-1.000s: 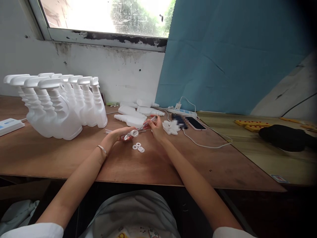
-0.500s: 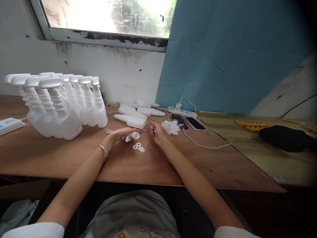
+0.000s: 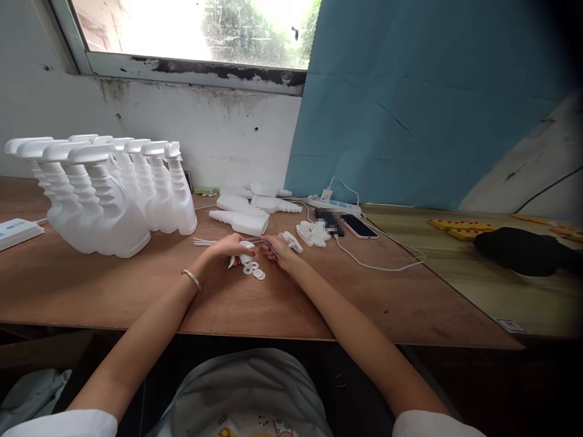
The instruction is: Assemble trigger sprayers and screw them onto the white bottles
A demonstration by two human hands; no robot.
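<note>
My left hand (image 3: 226, 247) is closed around a small white spray-nozzle part (image 3: 246, 246) held just above the brown table (image 3: 136, 291). My right hand (image 3: 279, 250) is close beside it, fingers pinched on a thin pen-like tool (image 3: 268, 246) whose tip points toward the white part. Three small white washers (image 3: 254, 269) lie on the table right below both hands. A bundle of thin clear tubes (image 3: 203, 242) lies just left of my left hand.
A row of upright white spray bottles (image 3: 104, 194) stands at the left. Capless white bottles (image 3: 241, 215) lie behind my hands. A pile of white trigger heads (image 3: 312, 233), a phone (image 3: 359, 226), a power strip (image 3: 334, 206) and a cable lie to the right.
My right hand, which earlier held a clear tube up to the white part and then drew away to the right, has come back left next to my left hand.
</note>
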